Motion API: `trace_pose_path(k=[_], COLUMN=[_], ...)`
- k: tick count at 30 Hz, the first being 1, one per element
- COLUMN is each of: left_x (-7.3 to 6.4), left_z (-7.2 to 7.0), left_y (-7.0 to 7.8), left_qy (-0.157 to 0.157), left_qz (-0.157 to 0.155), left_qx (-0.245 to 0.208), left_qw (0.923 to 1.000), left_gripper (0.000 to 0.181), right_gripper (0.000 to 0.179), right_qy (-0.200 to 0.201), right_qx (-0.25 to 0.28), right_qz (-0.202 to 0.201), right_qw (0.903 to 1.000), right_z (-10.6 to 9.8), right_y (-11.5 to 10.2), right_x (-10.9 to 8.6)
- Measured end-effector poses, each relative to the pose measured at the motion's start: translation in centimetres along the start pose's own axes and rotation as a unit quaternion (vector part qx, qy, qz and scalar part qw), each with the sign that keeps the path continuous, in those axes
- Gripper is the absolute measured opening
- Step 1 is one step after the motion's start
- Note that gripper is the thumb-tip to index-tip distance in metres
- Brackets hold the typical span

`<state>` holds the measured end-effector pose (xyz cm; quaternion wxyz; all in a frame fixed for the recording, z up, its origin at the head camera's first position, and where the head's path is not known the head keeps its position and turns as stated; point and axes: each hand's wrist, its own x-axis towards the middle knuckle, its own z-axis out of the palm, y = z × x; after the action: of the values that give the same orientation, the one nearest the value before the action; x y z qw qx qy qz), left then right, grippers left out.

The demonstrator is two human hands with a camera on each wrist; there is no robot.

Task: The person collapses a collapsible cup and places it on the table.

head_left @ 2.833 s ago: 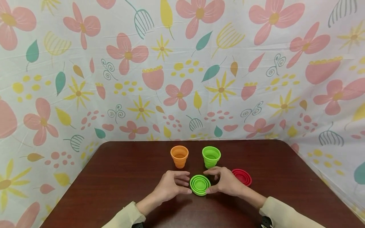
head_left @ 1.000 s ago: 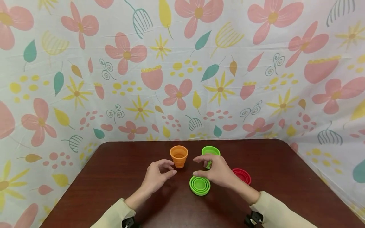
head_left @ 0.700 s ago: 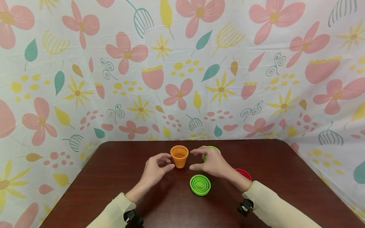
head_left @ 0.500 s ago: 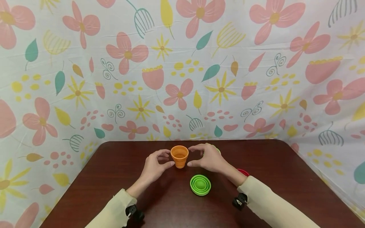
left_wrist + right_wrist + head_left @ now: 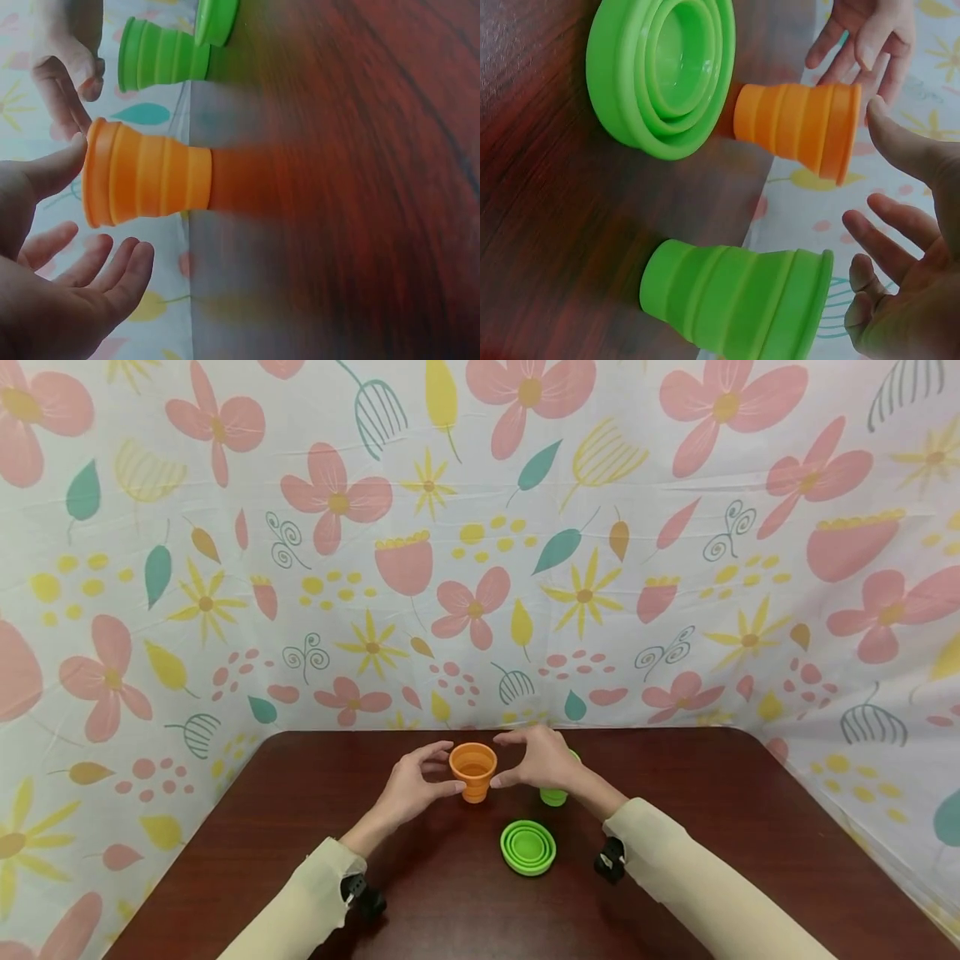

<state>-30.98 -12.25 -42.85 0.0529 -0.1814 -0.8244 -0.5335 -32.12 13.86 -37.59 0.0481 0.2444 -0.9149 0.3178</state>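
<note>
Approach seems the step—empty, loose-fingered left hand (image 5: 411, 787) and right hand (image 5: 543, 760) flank the orange collapsible cup (image 5: 475, 787)—inward closing probably needed.

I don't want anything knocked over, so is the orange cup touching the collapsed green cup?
Apart: the head view shows a strip of bare tabletop between the orange cup and the collapsed green cup.

Two green cups (image 5: 528, 847) (image 5: 554, 797), one orange cup (image 5: 476, 786), two hands (image 5: 408, 787) (image 5: 545, 760), one table (image 5: 300, 810)
</note>
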Motion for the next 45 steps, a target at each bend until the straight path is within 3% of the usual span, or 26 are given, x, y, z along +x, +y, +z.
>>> trace_pose_path(k=[10, 24, 36, 45], left_x=[0.6, 1.1, 1.0, 0.9], left_z=[0.3, 0.7, -0.9, -1.2], left_y=[-1.0, -1.3, -2.1, -2.0], left_qy=[-0.019, -0.033, -0.1, -0.123], left_qz=[-0.017, -0.004, -0.003, -0.022], left_qx=[-0.019, -0.061, -0.1, -0.129], left_qw=[0.9995, 0.9976, 0.9899, 0.9837], left_gripper=[0.07, 0.066, 0.061, 0.061], right_gripper=[0.07, 0.066, 0.071, 0.069], right_qy=[-0.017, -0.032, -0.084, -0.085], right_qx=[-0.012, 0.015, 0.04, 0.049], right_qz=[0.002, 0.023, -0.006, 0.016], right_qw=[0.9998, 0.9991, 0.9956, 0.9951], right_z=[0.7, 1.6, 1.5, 1.8], right_y=[0.2, 0.0, 0.1, -0.1], right_x=[1.2, 1.9, 2.1, 1.9])
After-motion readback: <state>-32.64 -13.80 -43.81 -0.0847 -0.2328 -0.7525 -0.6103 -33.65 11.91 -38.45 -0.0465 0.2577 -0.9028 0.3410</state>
